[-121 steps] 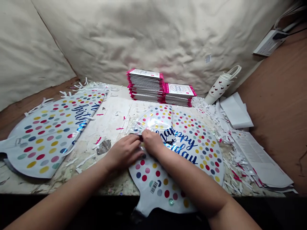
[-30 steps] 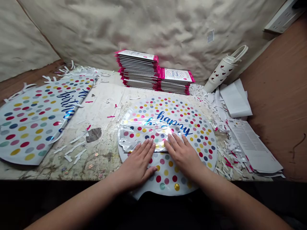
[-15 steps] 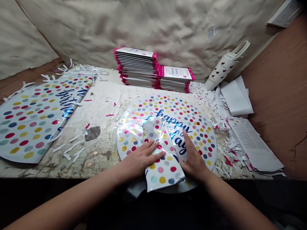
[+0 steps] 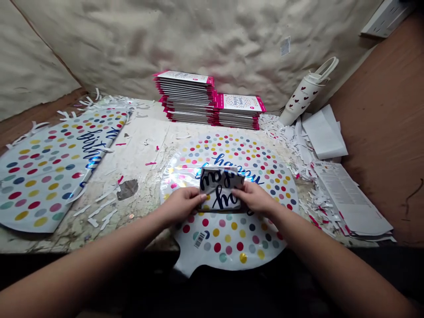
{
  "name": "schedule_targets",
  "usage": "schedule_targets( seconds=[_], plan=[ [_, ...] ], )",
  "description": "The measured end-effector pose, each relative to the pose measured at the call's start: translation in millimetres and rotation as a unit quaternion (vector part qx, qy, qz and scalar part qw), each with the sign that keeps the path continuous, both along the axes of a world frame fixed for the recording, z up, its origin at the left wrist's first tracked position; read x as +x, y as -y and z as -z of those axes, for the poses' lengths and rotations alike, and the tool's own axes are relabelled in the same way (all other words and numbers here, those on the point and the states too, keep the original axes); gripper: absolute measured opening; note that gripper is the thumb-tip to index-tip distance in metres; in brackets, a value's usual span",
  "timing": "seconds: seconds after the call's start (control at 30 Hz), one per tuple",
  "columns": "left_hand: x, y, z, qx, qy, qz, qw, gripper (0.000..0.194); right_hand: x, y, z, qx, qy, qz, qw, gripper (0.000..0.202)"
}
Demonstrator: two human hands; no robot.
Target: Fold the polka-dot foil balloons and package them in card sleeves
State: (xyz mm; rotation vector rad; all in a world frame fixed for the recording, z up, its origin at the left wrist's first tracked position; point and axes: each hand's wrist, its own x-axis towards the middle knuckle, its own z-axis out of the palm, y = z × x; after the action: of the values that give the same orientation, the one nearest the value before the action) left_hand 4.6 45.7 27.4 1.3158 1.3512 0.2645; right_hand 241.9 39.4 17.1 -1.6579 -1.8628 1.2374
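Observation:
A folded foil balloon [image 4: 221, 190], a small rectangle with dark blue lettering, is pinched between my two hands. My left hand [image 4: 185, 203] grips its left edge, thumb on top. On the right edge my right hand [image 4: 255, 196] has a similar pinch. Beneath lies a flat round foil balloon [image 4: 232, 243], white with coloured dots and blue "happy" lettering. Its tail with a barcode hangs over the table's front edge. The folded piece covers part of its lettering.
Half-folded dotted balloons [image 4: 43, 176] lie at the left. Pink-edged packets [image 4: 185, 97] are stacked at the back, beside a white tumbler with hearts [image 4: 303, 97]. Paper shreds [image 4: 314, 190] and printed sheets [image 4: 351, 198] cover the right side of the table [image 4: 142, 132].
The dotted strip under my left palm is now folded into a smaller rectangle. Both hands have gone from lying flat or spread to pinching its sides.

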Motion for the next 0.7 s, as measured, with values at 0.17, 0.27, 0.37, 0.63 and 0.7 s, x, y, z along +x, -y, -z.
schedule_targets(
  seconds=[0.17,0.27,0.37,0.63,0.7],
  plan=[
    [13.7,-25.3,-2.7,-0.142,0.026,-0.089,0.985,0.024,-19.3,-18.0,-9.9,0.048,0.079,0.122,0.988,0.027],
    [16.4,-25.7,-3.0,-0.151,0.027,-0.103,0.983,0.026,-40.9,-10.5,-6.3,0.226,0.179,0.031,0.957,0.035],
    [10.9,-23.0,-10.6,-0.153,0.031,-0.11,0.982,0.028,-61.5,-7.8,5.4,0.217,0.241,-0.115,0.939,0.047],
    [-22.0,-20.7,-37.3,-0.178,0.095,-0.196,0.96,0.046,-68.8,-12.9,20.2,0.187,0.228,-0.123,0.948,0.061],
    [-13.0,-26.3,-31.2,-0.173,0.051,-0.13,0.975,0.039,-70.7,-12.4,17.3,0.203,0.208,-0.122,0.949,0.061]
  ],
)
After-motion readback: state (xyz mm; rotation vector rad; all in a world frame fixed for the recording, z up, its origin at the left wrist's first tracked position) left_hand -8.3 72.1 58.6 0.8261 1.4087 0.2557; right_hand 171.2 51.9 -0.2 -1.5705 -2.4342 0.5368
